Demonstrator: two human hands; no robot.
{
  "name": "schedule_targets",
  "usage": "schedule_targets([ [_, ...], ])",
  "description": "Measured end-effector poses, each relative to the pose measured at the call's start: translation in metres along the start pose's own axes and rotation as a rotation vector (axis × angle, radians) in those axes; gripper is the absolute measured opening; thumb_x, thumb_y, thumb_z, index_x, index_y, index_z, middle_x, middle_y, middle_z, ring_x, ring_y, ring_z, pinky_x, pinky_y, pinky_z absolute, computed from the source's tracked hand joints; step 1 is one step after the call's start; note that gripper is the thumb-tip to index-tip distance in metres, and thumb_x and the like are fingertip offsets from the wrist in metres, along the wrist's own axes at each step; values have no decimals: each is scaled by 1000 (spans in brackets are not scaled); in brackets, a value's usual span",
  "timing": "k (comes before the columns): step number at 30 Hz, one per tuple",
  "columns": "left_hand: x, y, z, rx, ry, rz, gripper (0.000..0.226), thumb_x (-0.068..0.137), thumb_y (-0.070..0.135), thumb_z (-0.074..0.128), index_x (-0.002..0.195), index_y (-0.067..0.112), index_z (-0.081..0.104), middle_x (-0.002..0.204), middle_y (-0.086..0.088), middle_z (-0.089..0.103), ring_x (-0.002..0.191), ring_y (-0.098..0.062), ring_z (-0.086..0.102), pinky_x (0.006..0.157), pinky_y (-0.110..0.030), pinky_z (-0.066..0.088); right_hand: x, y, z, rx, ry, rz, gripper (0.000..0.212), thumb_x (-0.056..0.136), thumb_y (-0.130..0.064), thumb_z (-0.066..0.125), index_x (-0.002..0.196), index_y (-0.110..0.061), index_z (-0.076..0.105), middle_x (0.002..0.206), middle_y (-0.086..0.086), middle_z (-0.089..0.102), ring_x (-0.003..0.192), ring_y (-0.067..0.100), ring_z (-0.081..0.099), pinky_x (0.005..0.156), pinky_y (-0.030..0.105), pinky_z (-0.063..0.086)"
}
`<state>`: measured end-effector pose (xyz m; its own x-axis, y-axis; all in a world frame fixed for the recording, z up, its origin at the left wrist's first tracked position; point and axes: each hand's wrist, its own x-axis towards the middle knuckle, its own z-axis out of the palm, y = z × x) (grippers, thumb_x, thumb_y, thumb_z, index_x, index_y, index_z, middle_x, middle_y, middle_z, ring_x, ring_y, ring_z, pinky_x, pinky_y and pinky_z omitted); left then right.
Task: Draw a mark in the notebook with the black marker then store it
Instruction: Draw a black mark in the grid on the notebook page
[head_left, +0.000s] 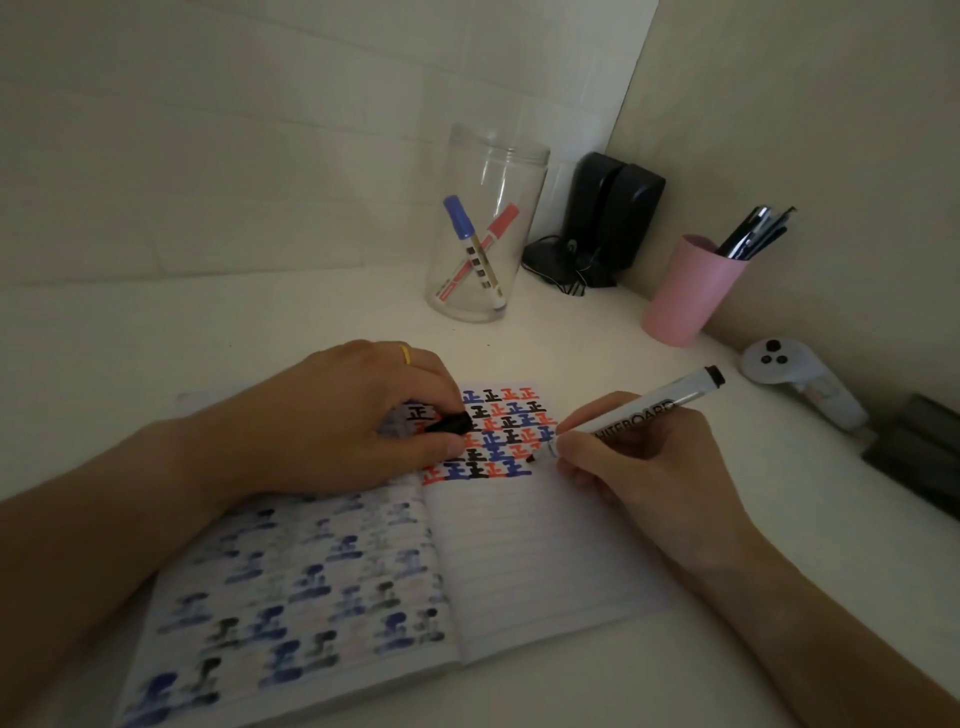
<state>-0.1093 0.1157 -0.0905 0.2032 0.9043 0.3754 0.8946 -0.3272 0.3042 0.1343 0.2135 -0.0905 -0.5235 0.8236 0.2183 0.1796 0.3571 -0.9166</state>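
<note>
An open lined notebook (545, 561) lies on the white desk, its right page topped with rows of red, blue and black marks. My right hand (639, 467) grips the black whiteboard marker (644, 410), uncapped, with its tip touching the right page at the end of the lowest row of marks. My left hand (358, 421) rests on the left page and pinches the marker's black cap (452, 422) between its fingers. A clear plastic jar (485, 223) stands behind the notebook with a blue marker (470, 244) and a red marker (485, 244) crossed inside it.
A pink cup (685, 291) of dark pens stands at the right by the wall. Black speakers (608, 218) with cables sit in the corner. A white controller (795, 374) and a dark object (919, 452) lie along the desk's right side.
</note>
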Motion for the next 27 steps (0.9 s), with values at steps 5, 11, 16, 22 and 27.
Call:
schedule_targets([
  [5,0,0,0,0,7,-8,34,91,57,56,111,34,69,112,20,67,102,1,61,89,-34,53,2,3,0,-36,38,15,9,80,-1,74,75,-8,77,61,7,73,54,12,65,52,16,49],
  [11,-1,0,0,-8,6,-11,38,90,61,54,112,34,69,112,20,67,102,0,61,88,-35,54,1,1,-1,-13,13,-2,10,81,2,74,75,-6,76,60,7,71,53,13,64,52,16,49],
  [16,-1,0,0,-3,2,-10,37,90,60,55,112,34,69,112,20,67,101,1,61,88,-34,54,1,0,0,-34,8,1,12,79,4,72,71,-5,74,54,2,67,50,11,61,49,15,47],
  [22,-1,0,0,5,5,-14,35,90,58,57,112,34,69,112,20,68,101,1,61,88,-33,54,1,0,0,-28,24,4,14,81,4,72,71,-6,74,55,3,68,50,12,62,49,15,48],
  [27,-1,0,0,8,3,-18,37,90,60,56,113,34,69,113,20,67,102,1,60,89,-33,53,1,0,-1,-10,23,-12,14,82,5,71,73,-5,74,56,4,69,51,13,62,49,17,48],
])
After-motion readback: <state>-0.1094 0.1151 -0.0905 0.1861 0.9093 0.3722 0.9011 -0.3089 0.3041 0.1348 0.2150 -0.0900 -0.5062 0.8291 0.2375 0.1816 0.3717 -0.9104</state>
